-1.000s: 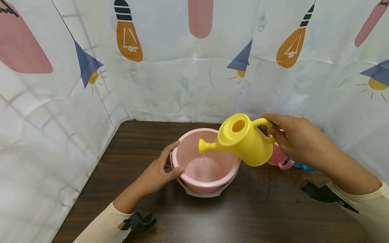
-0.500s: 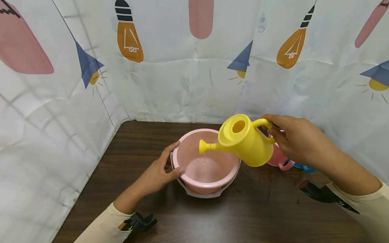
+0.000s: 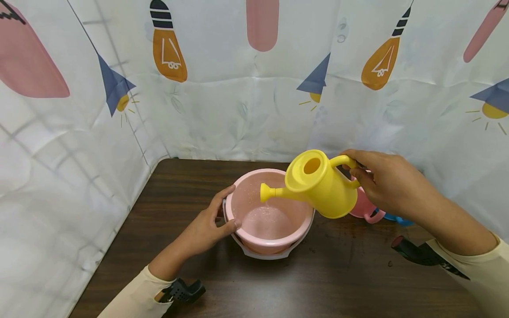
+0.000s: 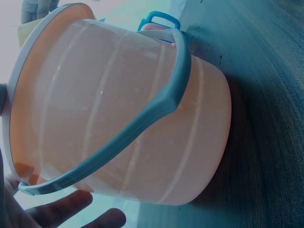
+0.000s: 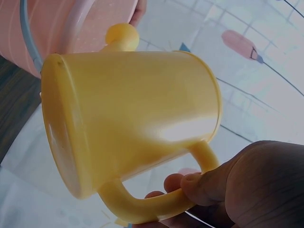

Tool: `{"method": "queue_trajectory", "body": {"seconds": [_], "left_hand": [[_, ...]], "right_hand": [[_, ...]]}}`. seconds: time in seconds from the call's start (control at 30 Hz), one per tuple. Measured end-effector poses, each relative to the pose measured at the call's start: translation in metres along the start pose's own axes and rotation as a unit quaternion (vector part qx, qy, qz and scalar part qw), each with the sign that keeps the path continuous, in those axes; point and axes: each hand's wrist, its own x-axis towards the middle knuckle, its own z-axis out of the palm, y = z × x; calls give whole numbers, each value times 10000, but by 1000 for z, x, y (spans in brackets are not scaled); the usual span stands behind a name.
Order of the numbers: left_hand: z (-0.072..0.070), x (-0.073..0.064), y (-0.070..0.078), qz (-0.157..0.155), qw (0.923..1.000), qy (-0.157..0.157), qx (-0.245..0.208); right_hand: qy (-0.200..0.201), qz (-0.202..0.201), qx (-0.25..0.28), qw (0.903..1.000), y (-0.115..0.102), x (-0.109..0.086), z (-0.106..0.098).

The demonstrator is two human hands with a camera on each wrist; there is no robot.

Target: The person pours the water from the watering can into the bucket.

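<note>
My right hand (image 3: pixel 381 176) grips the handle of a yellow watering can (image 3: pixel 324 187), held tilted above the pink bucket (image 3: pixel 270 242). The can's spout points left over the bucket's opening, and a faint trickle falls beneath it. Shallow water with small bubbles seems to cover the bucket's bottom. My left hand (image 3: pixel 203 229) holds the bucket's left rim, thumb and index finger on the edge. In the left wrist view other fingers (image 4: pixel 61 209) spread outside the wall, below the lowered grey bail handle (image 4: pixel 142 123). The right wrist view shows fingers curled round the can's handle (image 5: pixel 147 209).
Behind the right hand stand a pink cup (image 3: pixel 363 205) and a blue item (image 3: pixel 399 219), both partly hidden. The dark wooden table (image 3: pixel 318 282) has wet spots at right. A printed white curtain (image 3: pixel 222 119) hangs along the back and left.
Both hands, the watering can and the bucket keep nearly the same places. The trickle under the spout and the ripples in the bucket vary slightly.
</note>
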Motion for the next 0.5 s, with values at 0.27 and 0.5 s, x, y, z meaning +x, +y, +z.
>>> {"method": "queue_trajectory", "body": {"seconds": [0.27,0.5], "left_hand": [[0,0,0,9,10000,-11,-36],[0,0,1,8,10000,-10,-21]], "right_hand": [[-37,18,4,10000,1,1,0],[-19,3,-8,10000,1,1,0]]}}
